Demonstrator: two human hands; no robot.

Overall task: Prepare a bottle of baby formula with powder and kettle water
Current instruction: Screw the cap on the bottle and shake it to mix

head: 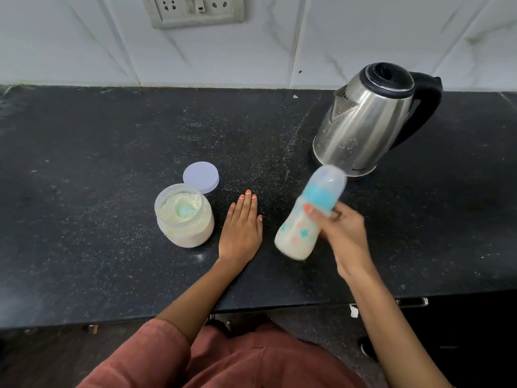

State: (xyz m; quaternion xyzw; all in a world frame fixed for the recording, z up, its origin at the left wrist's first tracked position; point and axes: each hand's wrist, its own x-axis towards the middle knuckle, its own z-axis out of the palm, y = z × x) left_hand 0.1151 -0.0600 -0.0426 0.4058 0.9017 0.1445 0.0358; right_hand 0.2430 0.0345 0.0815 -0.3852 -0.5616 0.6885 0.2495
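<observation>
My right hand [345,233] grips a baby bottle [300,232] around its middle, above the black counter [84,191]. The bottle is tilted, with its clear cap and blue collar pointing up toward the kettle, and it looks motion-blurred. Milky white liquid fills its lower body. My left hand [242,229] lies flat on the counter, palm down, holding nothing. Left of that hand stands an open jar of formula powder [184,217] with a blue scoop [184,210] resting in the powder. The steel kettle [366,119] with black lid and handle stands at the back right.
The jar's pale round lid [201,177] lies on the counter just behind the jar. A wall socket plate [195,9] sits on the tiled wall above. The counter's front edge runs close to my body.
</observation>
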